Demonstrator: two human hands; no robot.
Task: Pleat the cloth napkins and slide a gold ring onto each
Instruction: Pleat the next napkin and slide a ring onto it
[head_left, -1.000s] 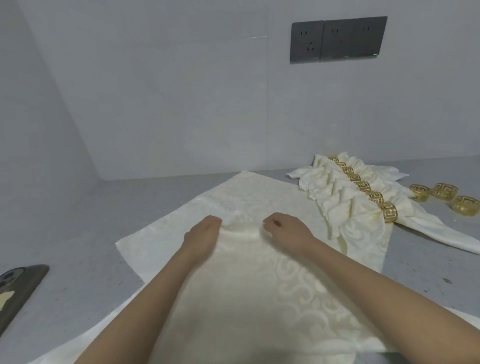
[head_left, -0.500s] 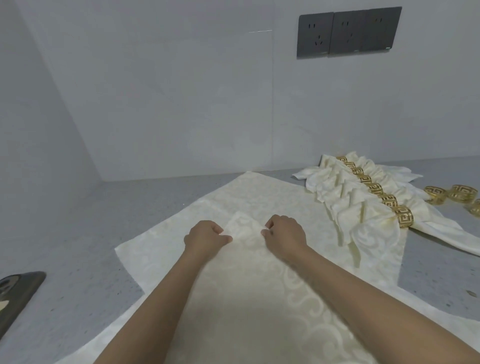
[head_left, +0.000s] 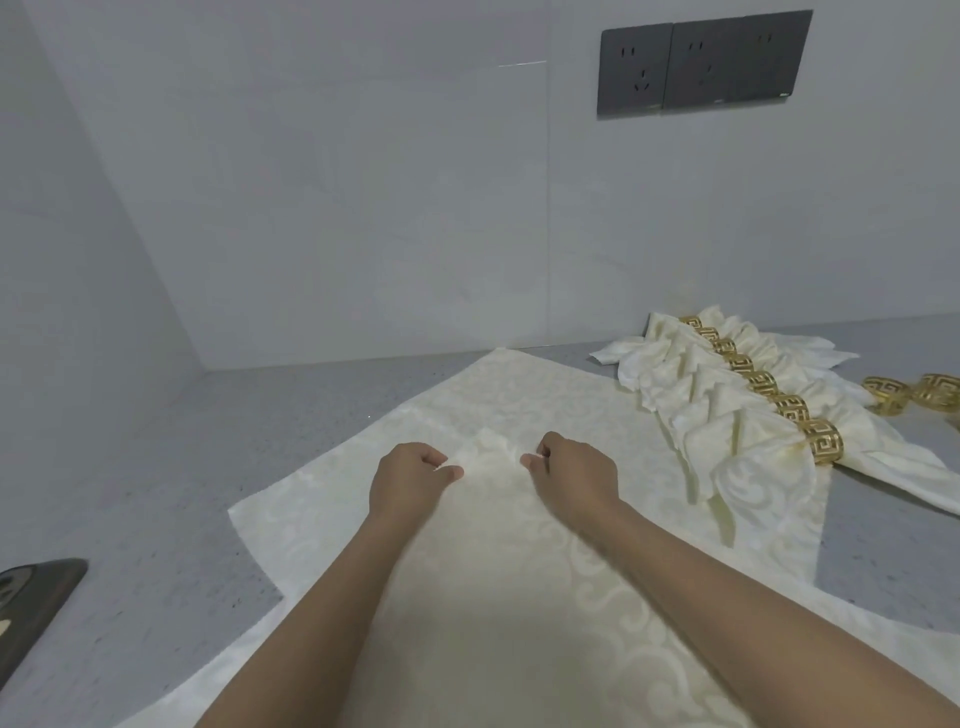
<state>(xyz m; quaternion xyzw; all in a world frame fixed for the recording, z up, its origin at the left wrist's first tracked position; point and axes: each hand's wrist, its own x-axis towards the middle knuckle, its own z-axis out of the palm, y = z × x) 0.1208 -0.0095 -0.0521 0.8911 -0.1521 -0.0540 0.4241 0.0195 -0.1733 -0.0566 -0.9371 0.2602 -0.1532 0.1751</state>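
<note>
**Cream damask, first pleat gathering**

Cream patterned cloth napkin (head_left: 519, 545) lies spread flat on the grey speckled counter (head_left: 182, 467), giving room to fold. Finished ringed napkins (head_left: 727, 415) sit right, spare gold fretwork rings (head_left: 888, 395) beyond. Left hand (head_left: 408, 480) and right hand (head_left: 571, 475) pinch a raised fold between curled fingers, probably forming a pleat.

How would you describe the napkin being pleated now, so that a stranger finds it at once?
Start from the dark socket panel on the wall and come down to the grey counter. The napkin being pleated is the large cream cloth lying flat there, pinched by the left hand and right hand. Unlike the finished napkins beside it, it has no gold ring.
</note>
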